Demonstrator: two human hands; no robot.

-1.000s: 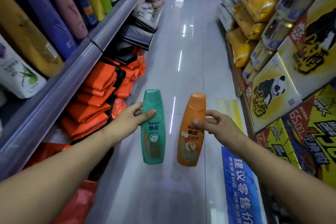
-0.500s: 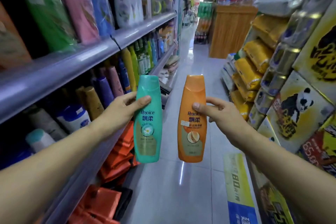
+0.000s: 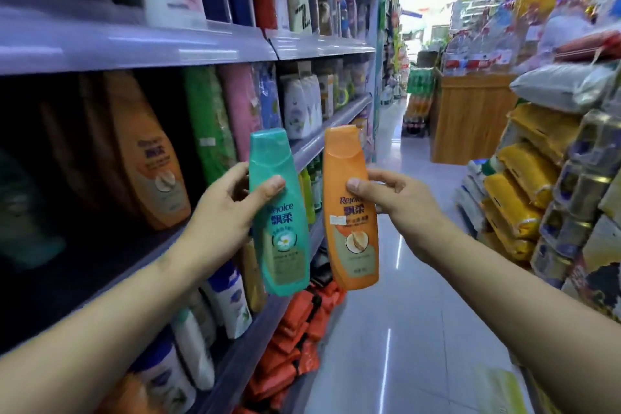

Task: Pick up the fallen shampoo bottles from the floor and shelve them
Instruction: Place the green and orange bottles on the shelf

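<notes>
A green shampoo bottle [image 3: 279,212] was held upright in the left hand [image 3: 225,215], fingers clenched around its upper body, thumb across the front. An orange shampoo bottle [image 3: 349,208] was gripped likewise in the right hand [image 3: 400,205]. Both bottles were raised side by side, apart, in the aisle just beside the shelf [image 3: 316,144], on which a matching orange bottle [image 3: 148,151] was stocked.
</notes>
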